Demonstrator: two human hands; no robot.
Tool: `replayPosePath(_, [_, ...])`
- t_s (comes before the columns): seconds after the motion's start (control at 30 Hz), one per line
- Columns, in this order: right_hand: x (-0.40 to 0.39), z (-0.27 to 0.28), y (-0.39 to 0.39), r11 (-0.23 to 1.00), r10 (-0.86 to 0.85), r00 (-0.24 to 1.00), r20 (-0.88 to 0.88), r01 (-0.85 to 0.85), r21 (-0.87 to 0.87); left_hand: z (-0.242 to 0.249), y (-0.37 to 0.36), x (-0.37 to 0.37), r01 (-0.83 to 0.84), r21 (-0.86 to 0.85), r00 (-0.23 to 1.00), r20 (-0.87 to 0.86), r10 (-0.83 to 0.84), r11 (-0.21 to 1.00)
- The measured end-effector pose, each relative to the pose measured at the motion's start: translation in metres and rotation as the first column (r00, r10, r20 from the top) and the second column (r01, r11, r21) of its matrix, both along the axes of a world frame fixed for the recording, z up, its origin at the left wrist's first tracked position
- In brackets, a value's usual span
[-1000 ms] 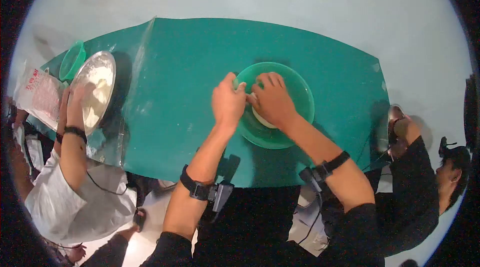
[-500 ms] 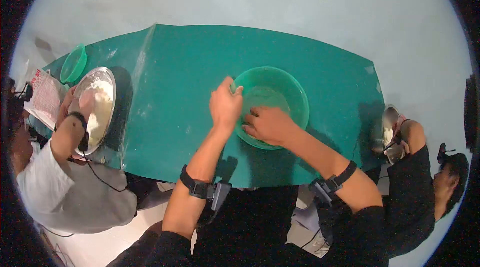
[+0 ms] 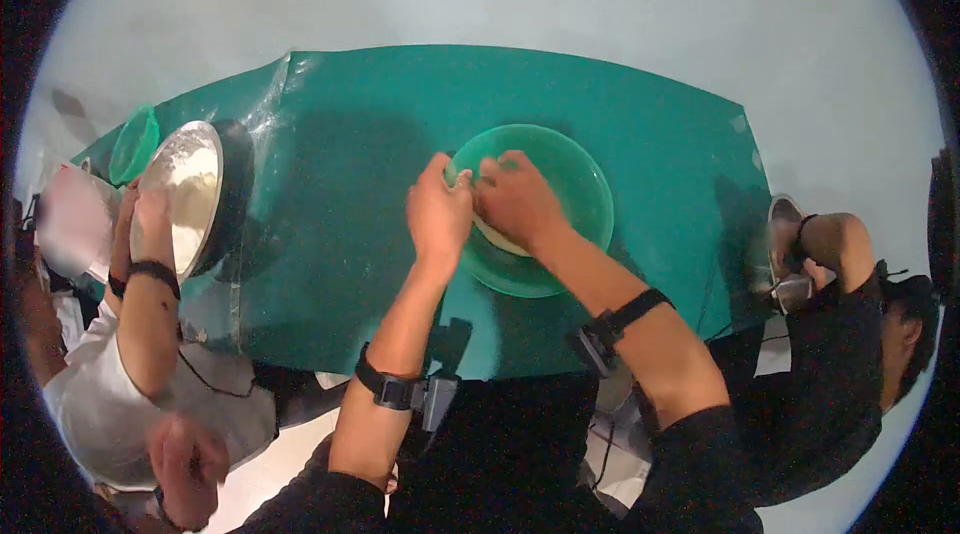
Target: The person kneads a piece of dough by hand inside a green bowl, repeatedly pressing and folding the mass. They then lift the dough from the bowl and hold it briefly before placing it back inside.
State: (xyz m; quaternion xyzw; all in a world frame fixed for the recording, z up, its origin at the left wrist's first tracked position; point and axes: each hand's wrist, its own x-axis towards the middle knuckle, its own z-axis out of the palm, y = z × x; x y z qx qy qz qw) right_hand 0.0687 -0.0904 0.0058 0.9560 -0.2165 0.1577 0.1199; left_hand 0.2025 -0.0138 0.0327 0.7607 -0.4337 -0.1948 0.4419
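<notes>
A translucent green plastic bowl [image 3: 585, 184] stands on the green table in front of me. My left hand [image 3: 440, 214] is closed on its left rim, thumb on the inner side. Inside the bowl my right hand [image 3: 520, 199] has its fingers curled, close to the left wall and to my left thumb. A pale, dough-like mass [image 3: 500, 239] shows as a strip under my right palm; most of it is hidden by the hand.
The green table [image 3: 350, 264] has whitish smears. At left, a person works in a metal bowl [image 3: 213, 184] of pale flour-like material, near a small green bowl [image 3: 135, 146] and a printed bag [image 3: 75, 219]. At right, another person handles a metal bowl [image 3: 790, 292].
My right hand has moved up and left in the bowl, toward its left wall. My left hand keeps the rim. At left, one of the person's hands is now lowered away from the bowl.
</notes>
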Motion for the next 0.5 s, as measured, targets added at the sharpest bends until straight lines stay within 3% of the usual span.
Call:
replayPosePath(0.1, [-0.012, 0.014, 0.023, 0.98, -0.189, 0.957, 0.218, 0.17, 0.106, 0.002, -0.002, 0.001, 0.002, 0.035, 1.0, -0.016, -0.001, 0.999])
replayPosePath(0.2, [-0.038, 0.029, 0.035, 0.898, -0.122, 0.988, 0.091, 0.071, 0.433, 0.001, -0.002, -0.001, -0.006, 0.045, 1.0, 0.013, 0.005, 0.999])
replayPosePath(0.23, [-0.045, 0.029, 0.03, 0.746, -0.231, 0.971, 0.064, 0.135, 0.652, 0.0, -0.003, -0.002, -0.011, 0.038, 0.999, 0.034, 0.009, 0.999])
replayPosePath(0.3, [-0.046, 0.02, 0.014, 0.287, -0.393, 0.917, -0.069, 0.194, 0.938, -0.006, -0.006, 0.004, -0.027, 0.025, 0.998, 0.065, 0.025, 0.999])
replayPosePath(0.33, [-0.055, 0.023, 0.008, 0.366, -0.238, 0.969, -0.069, 0.155, 0.918, -0.008, -0.006, 0.005, -0.032, 0.017, 0.996, 0.081, 0.03, 0.999])
replayPosePath(0.4, [-0.068, 0.042, 0.006, 0.493, 0.082, 0.992, -0.096, 0.043, 0.869, -0.022, 0.008, 0.038, 0.192, 0.054, 0.981, -0.039, -0.19, 0.98])
replayPosePath(0.47, [-0.064, 0.069, 0.024, 0.562, 0.04, 0.98, -0.193, 0.138, 0.816, -0.018, 0.015, 0.051, 0.386, 0.083, 0.921, -0.093, -0.379, 0.919])
replayPosePath(0.5, [-0.06, 0.077, 0.033, 0.59, 0.016, 0.971, -0.238, 0.183, 0.786, 0.029, 0.023, 0.048, 0.467, 0.106, 0.884, -0.086, -0.46, 0.878])
